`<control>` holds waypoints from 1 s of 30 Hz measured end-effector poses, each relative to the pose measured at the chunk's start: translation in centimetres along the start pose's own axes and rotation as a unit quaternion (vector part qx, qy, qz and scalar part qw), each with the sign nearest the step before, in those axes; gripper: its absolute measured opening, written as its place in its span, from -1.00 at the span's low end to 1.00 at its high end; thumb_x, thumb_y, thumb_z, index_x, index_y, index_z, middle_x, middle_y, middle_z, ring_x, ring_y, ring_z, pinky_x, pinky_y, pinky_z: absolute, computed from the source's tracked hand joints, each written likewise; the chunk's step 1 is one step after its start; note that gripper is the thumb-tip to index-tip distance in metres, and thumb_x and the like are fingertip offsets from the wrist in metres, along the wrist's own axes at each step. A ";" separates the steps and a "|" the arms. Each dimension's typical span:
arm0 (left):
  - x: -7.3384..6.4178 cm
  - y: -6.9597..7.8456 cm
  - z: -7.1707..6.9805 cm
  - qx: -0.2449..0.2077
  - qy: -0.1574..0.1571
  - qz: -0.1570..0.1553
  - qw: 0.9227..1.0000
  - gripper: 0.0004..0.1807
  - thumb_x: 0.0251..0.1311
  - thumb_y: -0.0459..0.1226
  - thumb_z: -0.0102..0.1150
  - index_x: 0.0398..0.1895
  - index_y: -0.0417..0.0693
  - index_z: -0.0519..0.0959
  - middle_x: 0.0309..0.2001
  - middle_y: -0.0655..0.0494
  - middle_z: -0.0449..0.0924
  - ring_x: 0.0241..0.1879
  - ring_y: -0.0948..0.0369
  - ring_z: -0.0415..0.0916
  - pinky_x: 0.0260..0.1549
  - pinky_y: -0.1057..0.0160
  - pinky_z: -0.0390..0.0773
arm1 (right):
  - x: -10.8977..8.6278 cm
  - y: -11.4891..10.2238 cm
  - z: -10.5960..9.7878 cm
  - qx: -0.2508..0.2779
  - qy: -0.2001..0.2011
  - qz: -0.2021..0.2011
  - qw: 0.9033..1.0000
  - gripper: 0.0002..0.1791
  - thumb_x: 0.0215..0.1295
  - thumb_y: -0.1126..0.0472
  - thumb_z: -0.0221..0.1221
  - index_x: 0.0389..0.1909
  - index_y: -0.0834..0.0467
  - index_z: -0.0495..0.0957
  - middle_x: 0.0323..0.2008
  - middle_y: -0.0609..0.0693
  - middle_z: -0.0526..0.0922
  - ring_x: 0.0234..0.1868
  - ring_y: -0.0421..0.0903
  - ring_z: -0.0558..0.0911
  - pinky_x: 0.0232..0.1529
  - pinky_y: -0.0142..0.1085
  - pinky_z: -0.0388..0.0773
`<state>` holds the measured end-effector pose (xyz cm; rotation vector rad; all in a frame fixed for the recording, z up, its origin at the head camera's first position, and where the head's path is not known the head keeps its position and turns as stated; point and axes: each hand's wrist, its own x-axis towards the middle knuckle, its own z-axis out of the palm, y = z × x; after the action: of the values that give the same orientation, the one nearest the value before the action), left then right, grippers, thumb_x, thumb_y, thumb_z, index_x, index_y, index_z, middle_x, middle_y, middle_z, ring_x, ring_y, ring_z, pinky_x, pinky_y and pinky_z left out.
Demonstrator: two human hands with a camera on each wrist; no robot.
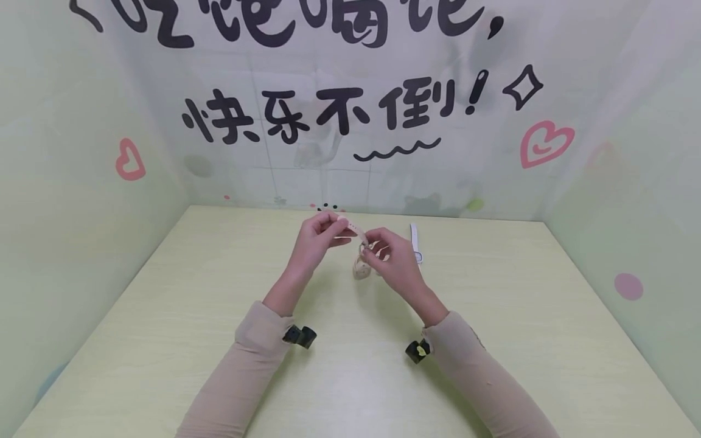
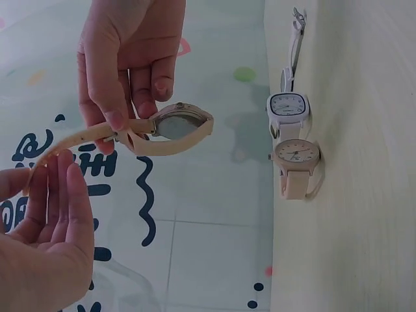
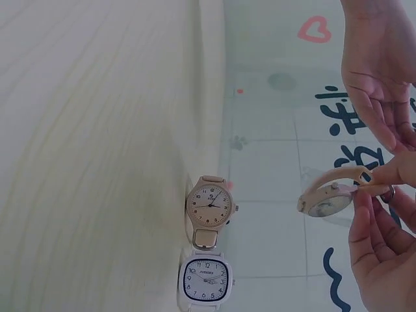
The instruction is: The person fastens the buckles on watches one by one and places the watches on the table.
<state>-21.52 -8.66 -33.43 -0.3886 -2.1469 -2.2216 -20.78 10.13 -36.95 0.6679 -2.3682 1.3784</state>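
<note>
My left hand [image 1: 313,243] pinches the free end of a beige wristwatch strap between thumb and fingers. With thumb and fingertips, my right hand [image 1: 398,261] grips the same wristwatch [image 2: 179,127] near its metal buckle. The strap curves from hand to hand, and the watch case hangs beyond the right fingertips, its other strap part looped round. Behind the hands, a beige round watch [image 3: 210,204] lies on the table beside a white square watch [image 3: 206,280]. Part of the white one shows past my right hand in the head view.
The pale wood-look table [image 1: 339,383] ends at a back wall [image 1: 306,176] printed with large dark characters. Side walls [image 1: 619,201] with hearts and dots stand left and right. Each sleeve cuff carries a small black camera [image 1: 300,336].
</note>
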 end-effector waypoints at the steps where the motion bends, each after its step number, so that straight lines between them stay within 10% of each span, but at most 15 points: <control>1: 0.0 -0.1 0.0 0.008 -0.011 0.000 1.000 -0.83 0.45 -0.30 0.06 -0.24 -0.26 0.54 -0.27 0.22 0.70 -0.20 0.37 0.70 -0.01 0.23 0.70 | 0.0 0.0 0.0 0.006 -0.001 0.007 1.000 -0.76 0.27 0.35 0.26 -0.05 0.26 0.62 -0.21 0.14 0.74 -0.29 -0.04 0.70 -0.29 -0.37 0.67; 7: -0.2 -0.9 -0.5 0.111 -0.084 0.004 0.990 -0.74 0.42 -0.23 0.12 0.01 -0.23 0.55 0.07 -0.11 0.64 0.12 0.13 0.60 0.21 0.11 0.58 | -0.1 0.1 -0.3 0.096 -0.008 0.065 0.993 -0.76 0.30 0.38 0.23 -0.03 0.32 0.57 -0.07 0.23 0.69 -0.12 0.07 0.72 -0.13 -0.43 0.67; 14: 0.0 -1.8 -0.1 0.195 -0.123 -0.027 0.973 -0.66 0.32 -0.24 0.25 0.09 -0.17 0.52 0.02 -0.10 0.62 0.02 0.04 0.59 0.06 0.10 0.62 | 0.0 0.0 -0.6 0.205 -0.024 0.098 0.973 -0.72 0.33 0.42 0.18 0.02 0.42 0.48 -0.05 0.39 0.60 -0.15 -0.23 0.69 -0.10 -0.45 0.67; 30: 0.2 -1.8 0.0 0.209 -0.174 -0.053 0.961 -0.77 0.35 -0.31 0.15 -0.02 -0.27 0.49 -0.18 -0.05 0.59 -0.21 0.21 0.52 -0.18 0.33 0.60 | -0.2 0.6 -1.1 0.276 -0.045 0.142 0.949 -0.65 0.51 0.31 0.01 0.12 0.50 0.50 0.14 0.45 0.56 -0.19 -0.34 0.72 -0.03 -0.35 0.69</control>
<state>-22.03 -8.58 -35.20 -0.6968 -2.7913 -1.7713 -20.88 11.40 -37.01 0.5414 -2.2062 2.2231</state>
